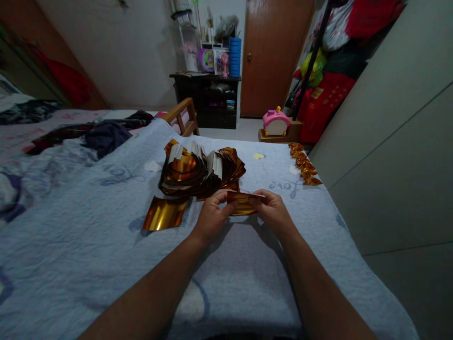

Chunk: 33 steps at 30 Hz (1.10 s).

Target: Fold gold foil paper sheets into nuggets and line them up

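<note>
A sheet of shiny gold foil paper (242, 208) is held up between both hands, its upper edge showing pale. My left hand (213, 211) pinches its left end, thumb in front. At the right end my right hand (273, 210) grips it in the same way. Just beyond the hands lies a thick, curled stack of gold foil paper (201, 172) with white parts showing among the layers. One loose gold sheet (165, 214) rests on the bed left of my left hand. Several folded gold foil pieces (303, 164) line the bed's far right edge.
A pale blue bedsheet (226, 283) with printed words covers the bed. Dark clothes (106, 137) lie at the left. Past the bed stand a wooden chair (181, 115), a dark cabinet (208, 101) and a pink toy (276, 123). A pale panel (396, 156) borders the right side.
</note>
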Motion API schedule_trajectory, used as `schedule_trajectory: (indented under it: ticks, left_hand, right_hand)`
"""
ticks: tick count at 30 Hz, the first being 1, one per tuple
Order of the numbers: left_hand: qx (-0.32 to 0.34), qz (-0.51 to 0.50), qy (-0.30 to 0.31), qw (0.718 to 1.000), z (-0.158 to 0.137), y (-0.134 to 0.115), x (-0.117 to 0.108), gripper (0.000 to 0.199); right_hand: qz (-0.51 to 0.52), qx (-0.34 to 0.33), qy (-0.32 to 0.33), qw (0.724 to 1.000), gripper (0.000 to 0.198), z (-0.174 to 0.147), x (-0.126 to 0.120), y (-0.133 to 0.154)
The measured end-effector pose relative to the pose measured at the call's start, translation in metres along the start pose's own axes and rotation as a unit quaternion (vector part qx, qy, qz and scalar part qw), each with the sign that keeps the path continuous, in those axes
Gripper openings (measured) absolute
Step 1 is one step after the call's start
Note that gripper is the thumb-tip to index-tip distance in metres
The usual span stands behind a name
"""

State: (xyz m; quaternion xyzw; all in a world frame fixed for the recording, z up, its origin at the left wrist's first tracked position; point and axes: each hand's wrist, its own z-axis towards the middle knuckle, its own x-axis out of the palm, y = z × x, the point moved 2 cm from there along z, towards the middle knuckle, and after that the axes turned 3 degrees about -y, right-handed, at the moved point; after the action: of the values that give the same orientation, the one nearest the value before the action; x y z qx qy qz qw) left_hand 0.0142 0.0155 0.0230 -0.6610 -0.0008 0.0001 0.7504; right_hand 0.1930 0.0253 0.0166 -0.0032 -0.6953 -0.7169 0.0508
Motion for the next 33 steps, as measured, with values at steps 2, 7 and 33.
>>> schedule_trajectory:
  ticks: [2, 7, 33]
  left_hand:
    - [-0.045, -0.051, 0.031, 0.997, -0.001, 0.000, 0.003, 0.022]
    - [-0.116, -0.118, 0.024, 0.986, -0.002, 0.003, 0.006, 0.034]
    - [-0.251, -0.318, 0.007, 0.914, 0.001, 0.013, 0.006, 0.021]
  right_hand:
    - [0.025, 0.024, 0.004, 0.999, 0.019, -0.001, 0.001, -0.002]
    - [0.069, 0.053, 0.014, 0.996, 0.025, -0.002, 0.004, -0.001]
    - [0.155, 0.096, 0.031, 0.983, 0.020, -0.002, 0.006, -0.001]
